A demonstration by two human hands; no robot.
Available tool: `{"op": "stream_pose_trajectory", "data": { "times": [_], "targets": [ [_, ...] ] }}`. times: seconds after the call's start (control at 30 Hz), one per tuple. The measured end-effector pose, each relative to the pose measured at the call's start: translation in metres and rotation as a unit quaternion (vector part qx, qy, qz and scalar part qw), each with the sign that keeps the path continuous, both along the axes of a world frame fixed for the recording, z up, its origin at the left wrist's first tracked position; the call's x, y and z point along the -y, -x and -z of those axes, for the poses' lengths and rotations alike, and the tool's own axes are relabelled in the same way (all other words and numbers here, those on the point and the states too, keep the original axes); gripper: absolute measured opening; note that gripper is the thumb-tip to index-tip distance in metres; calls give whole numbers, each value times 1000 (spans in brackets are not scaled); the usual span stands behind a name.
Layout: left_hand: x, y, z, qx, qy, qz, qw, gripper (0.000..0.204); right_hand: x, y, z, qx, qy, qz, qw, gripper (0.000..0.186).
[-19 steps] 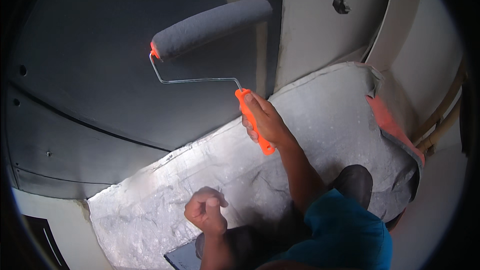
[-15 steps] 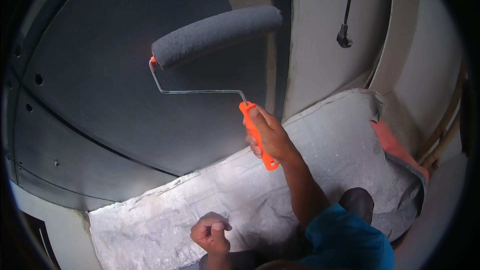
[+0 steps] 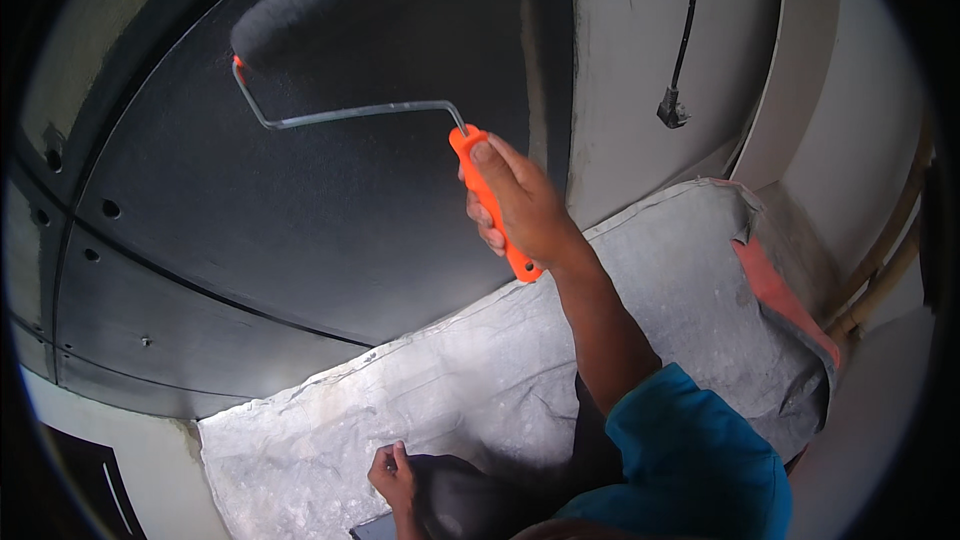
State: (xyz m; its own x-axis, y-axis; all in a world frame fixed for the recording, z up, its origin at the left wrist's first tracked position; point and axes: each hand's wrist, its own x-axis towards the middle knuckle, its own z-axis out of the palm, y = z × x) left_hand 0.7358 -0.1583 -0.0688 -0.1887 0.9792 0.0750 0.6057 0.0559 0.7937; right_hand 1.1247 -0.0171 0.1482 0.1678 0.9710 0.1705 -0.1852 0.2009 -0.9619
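My right hand (image 3: 525, 202) is wrapped round the orange handle of a paint roller (image 3: 492, 205), thumb along its upper side. From the handle a bent metal frame runs left and up to a long, dark grey roller sleeve (image 3: 300, 2), smeared by motion. The sleeve lies over the dark grey panelled wall (image 3: 330, 210); whether it touches, I cannot tell. Low in the view my left hand (image 3: 392, 475) is curled beside my knee, fingers closed with nothing visible in them.
A pale, wrinkled drop sheet (image 3: 330, 420) covers the floor along the wall. To the right a black plug (image 3: 672, 108) hangs on its cord before a pale wall section. Bamboo-like poles (image 3: 870, 290) stand at the far right. A light strip (image 3: 532, 60) runs down the dark wall.
My right hand has moved up and a little left, carrying the roller higher along the dark wall. My left hand has dropped lower, next to my knee.
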Motion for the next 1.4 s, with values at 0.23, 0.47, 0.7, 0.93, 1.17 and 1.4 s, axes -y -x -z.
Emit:
{"op": "stream_pose_trajectory", "data": {
  "times": [0.23,0.47,0.7,0.93,1.17,1.4],
  "targets": [
    [29,30,30,-189,-102,39,976,13,15,9,14,-17,16,4,1000,52],
    [30,18,30,-197,-78,14,977,13,11,-1,5,-11,31,-8,999,51],
    [16,-5,30,-214,-67,49,973,14,59,-8,90,-55,162,-37,985,50],
    [13,-22,33,-186,-42,58,980,14,92,-6,183,-89,304,-24,948,50],
    [17,-33,27,-175,-26,59,983,13,101,-10,270,-80,391,-12,917,51],
    [31,-34,25,-182,-25,41,982,11,91,-13,346,-58,462,-1,885,53]
  ]
}}
